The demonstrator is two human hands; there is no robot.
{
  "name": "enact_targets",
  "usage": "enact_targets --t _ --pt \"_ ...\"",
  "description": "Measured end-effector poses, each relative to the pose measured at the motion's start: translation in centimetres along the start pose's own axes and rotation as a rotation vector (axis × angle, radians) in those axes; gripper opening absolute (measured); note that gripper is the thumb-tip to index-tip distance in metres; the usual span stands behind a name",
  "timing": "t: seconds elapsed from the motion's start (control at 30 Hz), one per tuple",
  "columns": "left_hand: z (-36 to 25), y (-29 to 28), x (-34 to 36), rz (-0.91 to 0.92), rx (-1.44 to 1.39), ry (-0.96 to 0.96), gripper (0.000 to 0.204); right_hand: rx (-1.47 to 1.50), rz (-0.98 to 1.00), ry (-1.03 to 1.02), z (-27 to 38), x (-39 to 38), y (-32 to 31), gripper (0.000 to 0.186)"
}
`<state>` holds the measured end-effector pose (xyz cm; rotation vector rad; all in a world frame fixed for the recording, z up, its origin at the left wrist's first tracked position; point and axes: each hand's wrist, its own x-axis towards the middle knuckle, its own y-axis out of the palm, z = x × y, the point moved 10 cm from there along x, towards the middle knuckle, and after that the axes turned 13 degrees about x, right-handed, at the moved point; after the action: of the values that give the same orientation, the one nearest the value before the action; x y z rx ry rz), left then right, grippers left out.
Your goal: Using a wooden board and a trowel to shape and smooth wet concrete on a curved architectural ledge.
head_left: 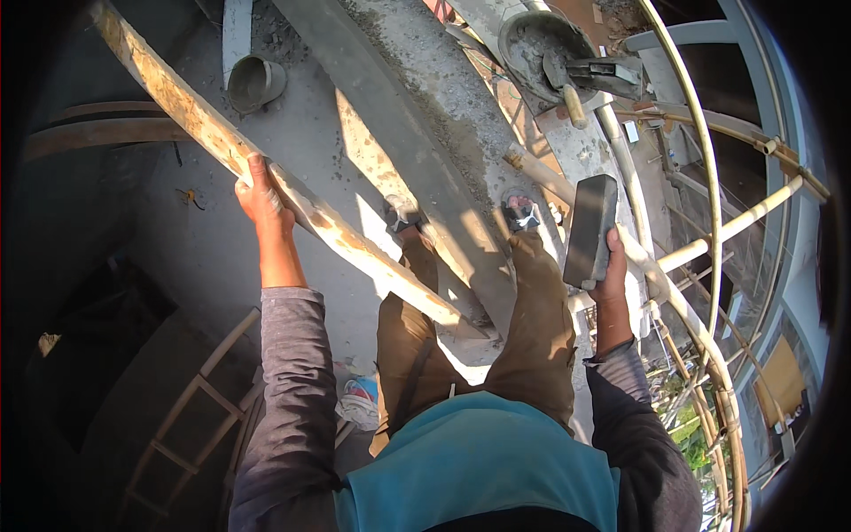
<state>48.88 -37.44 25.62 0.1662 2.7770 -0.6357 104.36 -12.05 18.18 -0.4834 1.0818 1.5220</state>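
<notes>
A wooden ladder stands in shadow at lower left, while farther up a grey bucket sits on the dusty concrete floor. The worker's left hand is closed around the edge of a long, pale wooden plank, gripping it near mid-length; its underside fingers are hidden. The plank slants from the upper left down to the front of the worker's brown trousers, its lower end near a long concrete ledge; whether the two touch cannot be told. At upper centre right, a trowel with a wooden handle rests in a dark, mortar-stained basin. Below it, the right hand is curled part-shut about the lower right side of a dark grey rectangular block, thumb along the edge, the other fingers mostly out of sight behind. Bamboo poles cross at far right.
</notes>
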Motion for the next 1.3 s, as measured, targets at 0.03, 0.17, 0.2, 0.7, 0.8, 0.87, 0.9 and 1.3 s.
enact_targets --t 0.03,0.17,0.2,0.7,0.8,0.87,0.9,1.3 --pt "-2.0 -1.7 0.5 -0.037 -0.023 0.006 0.062 0.001 0.024 0.016 0.8 -0.8 0.0 0.059" --pt "-10.2 -7.0 2.6 -0.114 -0.102 0.158 0.059 0.030 0.042 0.044 2.7 -3.3 1.0 0.054" --pt "-11.8 -8.0 3.3 -0.104 -0.136 0.202 0.058 0.028 0.035 0.039 3.0 -4.0 1.4 0.053" --pt "-22.7 -23.1 12.4 -0.113 -0.318 0.665 0.082 0.314 -0.253 -0.155 -1.4 -24.1 0.5 0.050" --pt "-21.8 -25.2 14.1 -0.146 -0.302 0.652 0.083 0.360 -0.315 -0.198 -4.2 -26.9 -3.1 0.052" --pt "-21.4 -26.8 14.8 -0.193 -0.312 0.625 0.083 0.373 -0.333 -0.187 -5.8 -27.6 -4.6 0.053" --pt "-21.3 -27.6 15.2 -0.204 -0.362 0.591 0.081 0.381 -0.331 -0.182 -6.2 -27.5 -5.0 0.053" --pt "-30.6 -35.5 8.6 0.805 -0.927 0.752 0.032 0.247 0.260 -0.071 -1.1 -17.9 16.8 0.059"
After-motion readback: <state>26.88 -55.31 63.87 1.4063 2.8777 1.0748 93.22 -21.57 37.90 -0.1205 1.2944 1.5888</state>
